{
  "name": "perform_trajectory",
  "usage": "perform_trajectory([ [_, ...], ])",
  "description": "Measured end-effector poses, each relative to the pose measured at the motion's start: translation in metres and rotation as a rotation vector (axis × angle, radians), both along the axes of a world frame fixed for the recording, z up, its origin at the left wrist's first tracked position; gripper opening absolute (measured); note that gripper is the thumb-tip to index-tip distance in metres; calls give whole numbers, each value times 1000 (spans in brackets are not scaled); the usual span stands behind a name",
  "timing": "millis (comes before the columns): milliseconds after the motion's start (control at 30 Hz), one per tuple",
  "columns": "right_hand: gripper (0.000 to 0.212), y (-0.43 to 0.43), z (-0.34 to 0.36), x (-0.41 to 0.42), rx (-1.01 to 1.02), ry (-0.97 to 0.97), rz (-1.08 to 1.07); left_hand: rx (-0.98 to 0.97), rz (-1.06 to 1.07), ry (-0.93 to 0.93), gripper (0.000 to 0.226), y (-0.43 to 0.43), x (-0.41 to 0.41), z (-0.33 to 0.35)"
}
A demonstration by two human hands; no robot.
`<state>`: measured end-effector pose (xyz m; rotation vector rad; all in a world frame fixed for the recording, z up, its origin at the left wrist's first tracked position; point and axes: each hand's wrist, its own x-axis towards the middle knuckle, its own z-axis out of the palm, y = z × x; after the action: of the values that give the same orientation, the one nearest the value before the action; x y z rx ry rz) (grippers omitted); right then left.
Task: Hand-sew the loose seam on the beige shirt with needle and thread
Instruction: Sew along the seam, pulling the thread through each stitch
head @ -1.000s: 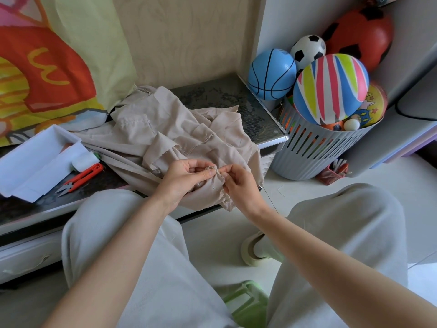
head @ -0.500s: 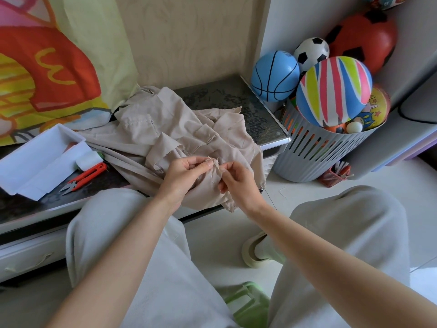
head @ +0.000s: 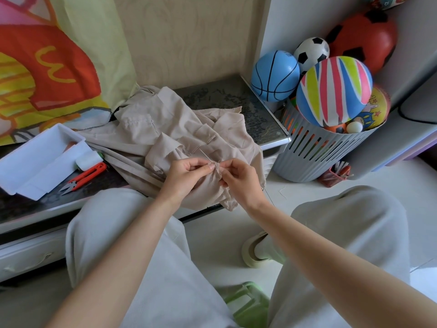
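Two grips working | tabletop (head: pixel 248 107) carries shirt (head: pixel 142 136), its edge drooping over the front toward the lap for reach | left grip (head: pixel 186 176) pinches the bunched seam, keeping layers together | right grip (head: pixel 241 181) pinches needle's rear end, seemingly pushing | needle (head: pixel 205 155) tip pokes up-left from fold

My shirt (head: pixel 142 129) is plain beige, my trousers (head: pixel 118 245) pale grey. The snips (head: pixel 87 175) are orange, the tray (head: pixel 28 162) white. The ball (head: pixel 333 91) is striped pink, blue, yellow and white.
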<state>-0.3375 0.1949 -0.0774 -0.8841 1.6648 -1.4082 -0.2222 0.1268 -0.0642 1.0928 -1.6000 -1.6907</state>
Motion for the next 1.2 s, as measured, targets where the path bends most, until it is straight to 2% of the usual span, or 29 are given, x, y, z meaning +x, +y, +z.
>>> perform_trajectory([
  [233,9,1,-1,-4,50,-12,37,10,28,33,8,0,1,1],
  [467,10,-1,2,-8,70,152,17,-78,34,-87,4,-1,-1,-9],
  [667,9,-2,8,-11,126,277,74,-32,52,2,6,-2,0,-6],
  [800,14,-3,18,-11,40,314,74,-34,28,-12,9,0,-3,-5],
  [900,10,-4,22,-8,5,329,130,-27,-16,-13,16,1,-5,-6],
  [1000,10,-6,20,-7,-21,327,97,-32,-37,-50,17,1,-5,-8],
  [1100,16,-9,21,-7,-48,272,44,-60,-21,-95,15,0,-5,-10],
  [1200,18,-12,29,-4,-169,183,52,-164,-37,-226,12,-2,-6,-16],
])
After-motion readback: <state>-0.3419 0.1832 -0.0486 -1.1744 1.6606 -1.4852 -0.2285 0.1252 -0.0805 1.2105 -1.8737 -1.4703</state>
